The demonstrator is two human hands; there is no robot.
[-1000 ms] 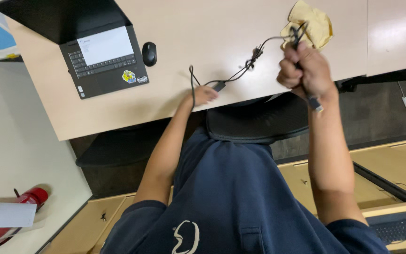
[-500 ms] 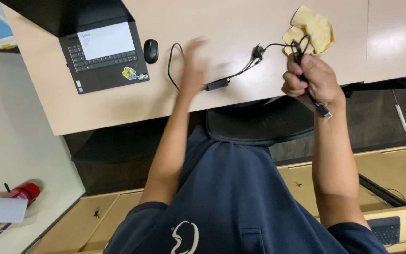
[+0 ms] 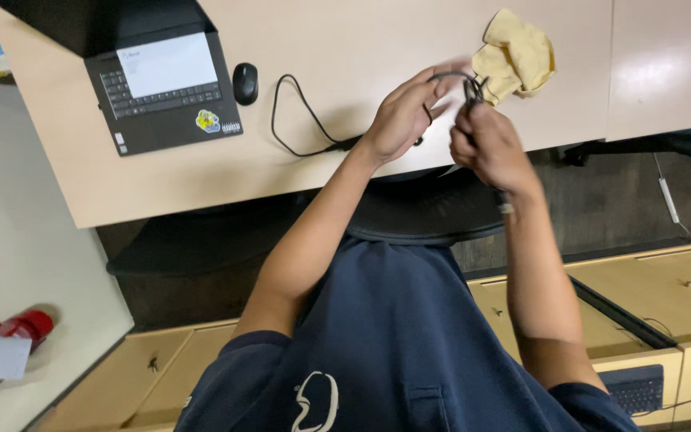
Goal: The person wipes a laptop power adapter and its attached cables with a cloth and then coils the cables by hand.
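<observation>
Black cable (image 3: 297, 120): one end bunched in right hand (image 3: 489, 148), fingers closed around it, plug end hanging below the wrist. Left hand (image 3: 400, 120) just beside, fingers pinching the strand at the bundle. Slack loops leftward across the bench (image 3: 345, 40) near its front edge, long axis left-right. Yellow cloth (image 3: 517, 54) beyond the hands. Laptop (image 3: 161, 84) at left end carries a small yellow sticker; mouse (image 3: 245, 82) beside it.

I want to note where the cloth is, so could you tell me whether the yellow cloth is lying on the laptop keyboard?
No, the yellow cloth lies on the desk beyond the hands, far from the laptop.
</observation>
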